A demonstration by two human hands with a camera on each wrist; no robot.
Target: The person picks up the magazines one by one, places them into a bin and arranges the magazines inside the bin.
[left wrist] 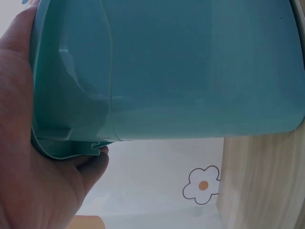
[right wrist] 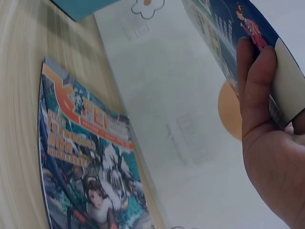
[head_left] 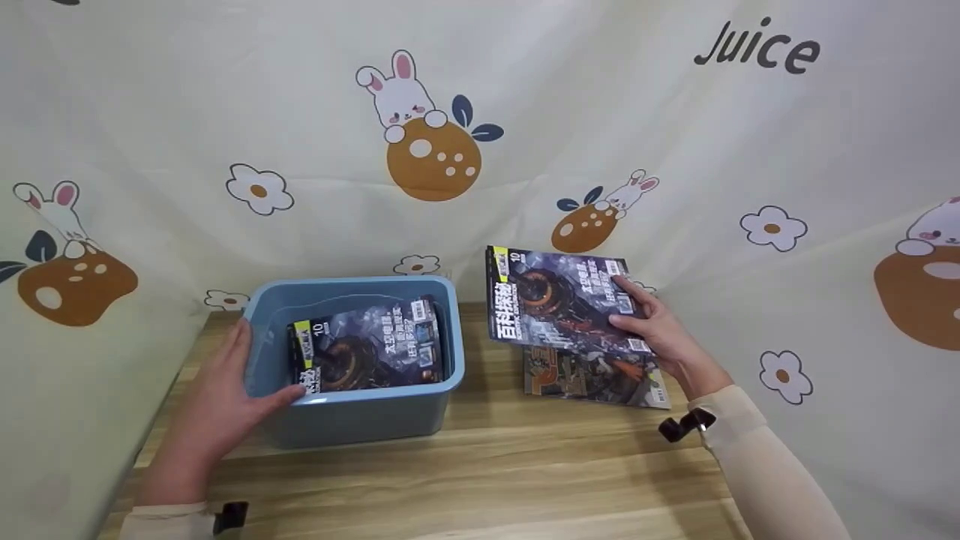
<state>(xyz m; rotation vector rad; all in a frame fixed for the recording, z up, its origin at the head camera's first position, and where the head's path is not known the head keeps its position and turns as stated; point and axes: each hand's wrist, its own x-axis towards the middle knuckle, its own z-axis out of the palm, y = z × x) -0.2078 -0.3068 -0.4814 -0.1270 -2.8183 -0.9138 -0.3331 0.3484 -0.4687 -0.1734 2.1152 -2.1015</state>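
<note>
On the left stands a blue plastic bin [head_left: 367, 420], its rim gripped by my left hand [head_left: 214, 409] at the near left corner. In the left wrist view the fingers [left wrist: 93, 169] curl under that rim. Inside the bin lies a dark magazine [head_left: 371, 349] with an orange-ringed machine on its cover. My right hand [head_left: 667, 337] pinches a magazine [head_left: 562, 300] with the same cover by its right edge, thumb on top and fingers beneath, raised above the table. Below it a comic-style magazine [right wrist: 90, 152] with orange lettering lies flat on the table, partly covered in the head view.
The wood-grain table [head_left: 480, 480] carries the bin and the flat magazine. A pale curtain [head_left: 585, 112] printed with rabbits, oranges and flowers hangs close behind and along both sides.
</note>
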